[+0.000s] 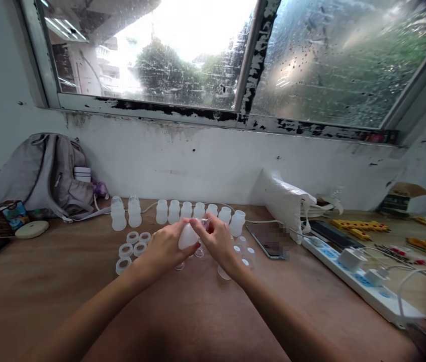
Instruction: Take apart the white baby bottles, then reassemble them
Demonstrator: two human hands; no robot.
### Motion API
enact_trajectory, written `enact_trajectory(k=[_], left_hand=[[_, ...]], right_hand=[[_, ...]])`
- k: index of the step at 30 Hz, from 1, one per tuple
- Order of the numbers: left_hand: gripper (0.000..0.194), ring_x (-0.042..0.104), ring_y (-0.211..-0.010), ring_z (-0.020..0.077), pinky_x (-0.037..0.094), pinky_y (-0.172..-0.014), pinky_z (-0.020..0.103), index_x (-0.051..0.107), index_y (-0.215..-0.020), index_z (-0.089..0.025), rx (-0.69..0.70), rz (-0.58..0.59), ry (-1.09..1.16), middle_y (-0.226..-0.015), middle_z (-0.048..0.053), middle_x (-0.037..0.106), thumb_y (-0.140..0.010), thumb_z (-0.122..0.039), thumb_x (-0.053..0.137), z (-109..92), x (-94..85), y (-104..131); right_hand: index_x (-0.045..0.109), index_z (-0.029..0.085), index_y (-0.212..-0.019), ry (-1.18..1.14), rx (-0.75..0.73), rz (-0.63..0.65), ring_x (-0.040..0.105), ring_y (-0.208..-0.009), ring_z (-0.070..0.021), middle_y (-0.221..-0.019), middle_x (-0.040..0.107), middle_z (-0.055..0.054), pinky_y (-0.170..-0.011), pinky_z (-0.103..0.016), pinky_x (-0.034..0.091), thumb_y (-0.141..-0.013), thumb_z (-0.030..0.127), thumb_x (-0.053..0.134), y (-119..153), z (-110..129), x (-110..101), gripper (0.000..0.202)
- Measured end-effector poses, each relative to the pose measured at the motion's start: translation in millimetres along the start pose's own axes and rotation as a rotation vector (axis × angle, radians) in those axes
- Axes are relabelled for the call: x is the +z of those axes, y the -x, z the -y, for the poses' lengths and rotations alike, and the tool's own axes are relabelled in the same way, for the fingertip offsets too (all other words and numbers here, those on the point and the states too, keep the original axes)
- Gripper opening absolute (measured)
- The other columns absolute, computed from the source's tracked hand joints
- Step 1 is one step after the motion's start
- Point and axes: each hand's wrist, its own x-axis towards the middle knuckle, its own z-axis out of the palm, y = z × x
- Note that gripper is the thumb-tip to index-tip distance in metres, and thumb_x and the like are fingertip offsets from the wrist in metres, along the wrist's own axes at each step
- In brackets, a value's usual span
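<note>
Two bare hands are in our view, both forearms reaching in from the near side of the table [197, 322] and meeting at one white bottle [187, 238]; we see our left hand [166, 243] curled around the bottle's side, its back turned up and its wrist low; our right hand [217, 238] bends inward at the bottle's upper right end, thumb and fingers drawn together there, pinching at something clear, too small for us to name; the bottle is held in front of us, tilted, and we cannot tell how far the fingers wrap behind it.

Beyond the bottle stands a row of white bottles [162, 211], upright; left of it and farther back we see two topped bottles [118, 215]; nearer on its left lie pale rings [120, 250]; to its right, partly behind our right wrist, sit small clear domes [246, 262]; farther right of it lies a phone [269, 240].
</note>
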Motion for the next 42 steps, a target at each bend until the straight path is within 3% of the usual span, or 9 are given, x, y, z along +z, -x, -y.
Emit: enact_trajectory(k=[4,9,16,22,25,29,32,37,42], left_hand=[[0.038,0.059,-0.064,0.0195,0.04,-0.055,0.026,0.045,-0.102,-0.02,-0.056,0.131,0.154,-0.075,0.002,0.062,-0.075,-0.047,0.049,-5.0,0.5,1.0],[0.034,0.056,-0.07,0.0171,0.04,-0.058,0.025,0.048,-0.099,-0.019,-0.065,0.285,0.501,-0.081,0.002,0.06,-0.075,-0.043,0.052,-11.8,-0.4,-2.0],[0.026,0.05,-0.068,0.0123,0.039,-0.059,0.023,0.052,-0.09,-0.018,-0.131,0.377,0.777,-0.078,0.0,0.054,-0.072,-0.036,0.057,-15.4,-6.3,-3.4],[0.033,0.05,-0.046,0.0121,0.04,-0.042,0.024,0.05,-0.083,-0.013,-0.287,0.714,1.341,-0.058,0.001,0.052,-0.071,-0.044,0.049,-10.8,-3.3,2.9],[0.037,0.052,-0.045,0.0133,0.042,-0.041,0.024,0.05,-0.085,-0.012,-0.271,0.715,1.507,-0.057,0.002,0.052,-0.069,-0.046,0.049,-6.1,-1.0,4.6],[0.041,0.052,-0.044,0.0132,0.042,-0.041,0.024,0.047,-0.094,-0.014,-0.26,0.67,1.555,-0.057,0.001,0.052,-0.069,-0.047,0.049,0.0,-3.6,3.6],[0.044,0.052,-0.045,0.0134,0.042,-0.042,0.024,0.047,-0.096,-0.013,-0.259,0.68,1.491,-0.057,0.002,0.053,-0.067,-0.047,0.051,1.1,-6.6,3.0],[0.043,0.052,-0.045,0.0134,0.041,-0.042,0.025,0.047,-0.095,-0.015,-0.327,0.667,1.394,-0.059,0.002,0.054,-0.067,-0.047,0.052,1.5,-4.5,1.0],[0.034,0.05,-0.046,0.0126,0.039,-0.042,0.023,0.049,-0.094,-0.015,-0.368,0.628,1.334,-0.06,0.002,0.055,-0.074,-0.043,0.048,1.1,-3.4,-0.9]], right_hand=[[0.029,0.019,-0.053,-0.11,-0.031,-0.015,0.026,-0.043,-0.0063,-0.047,0.029,0.007,-0.041,-0.02,0.022,-0.073,0.046,0.051,-0.2,-7.0,3.2,0.04],[0.026,0.019,-0.051,-0.19,-0.036,-0.002,0.022,-0.044,-0.0061,-0.048,0.024,0.007,-0.041,-0.021,0.018,-0.072,0.042,0.053,1.3,-10.3,-2.7,0.041],[0.026,0.019,-0.051,-0.359,0.03,0.039,0.022,-0.045,-0.0055,-0.049,0.022,0.007,-0.04,-0.02,0.019,-0.072,0.041,0.055,4.7,-2.6,-6.7,0.042],[0.041,0.019,-0.064,-0.759,-0.038,0.311,0.033,-0.039,-0.005,-0.05,0.037,0.007,-0.036,-0.018,0.026,-0.07,0.048,0.056,5.4,1.3,-12.1,0.033],[0.048,0.018,-0.077,-0.798,-0.083,0.451,0.04,-0.041,-0.0071,-0.057,0.046,0.004,-0.037,-0.02,0.031,-0.062,0.055,0.06,-3.5,-6.6,-16.1,0.042],[0.053,0.018,-0.077,-0.661,-0.128,0.312,0.039,-0.05,-0.0073,-0.058,0.041,0.005,-0.043,-0.02,0.031,-0.058,0.047,0.068,-21.1,-24.5,-19.3,0.039],[0.055,0.018,-0.079,-0.563,-0.082,0.25,0.034,-0.047,-0.006,-0.055,0.037,0.006,-0.042,-0.019,0.028,-0.066,0.044,0.063,-27.9,-30.9,-22.3,0.03],[0.054,0.016,-0.072,-0.659,-0.043,0.201,0.035,-0.043,-0.0061,-0.053,0.039,0.004,-0.039,-0.02,0.028,-0.082,0.05,0.036,-23.5,-19.9,-34.8,0.04],[0.049,0.017,-0.067,-0.577,-0.091,0.247,0.037,-0.043,-0.0055,-0.052,0.04,0.005,-0.04,-0.02,0.027,-0.079,0.044,0.048,-15.5,-4.9,-42.8,0.03]])
